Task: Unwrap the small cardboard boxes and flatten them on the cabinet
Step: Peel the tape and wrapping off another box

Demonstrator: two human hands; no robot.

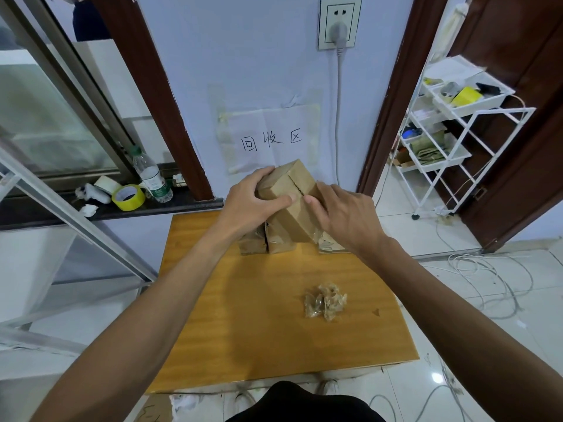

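The wooden table (274,315) filled the middle of the room, pushed against a pale wall where a taped paper sign (271,138) hung below a wall socket (338,22) with a grey cord running down. To the right a white wire trolley (451,141) stood in the doorway, its trays full of clutter, and loose cables (487,278) lay across the floor tiles beside the table. On the left a dark sill carried a plastic bottle (152,175) and a yellow tape roll (128,197).

Above the table's far edge the person held one small cardboard box (292,202) tilted in the air. The left hand (253,202) had its grip closed over the box's upper left end, thumb pressed on the near face; the right hand (347,217) gripped the right side, fingers wrapped round it. Behind and partly hidden by the hands, more taped boxes (268,243) stood on the table against the wall. Nearer, well apart from them, lay a crumpled wad of peeled tape (325,301).
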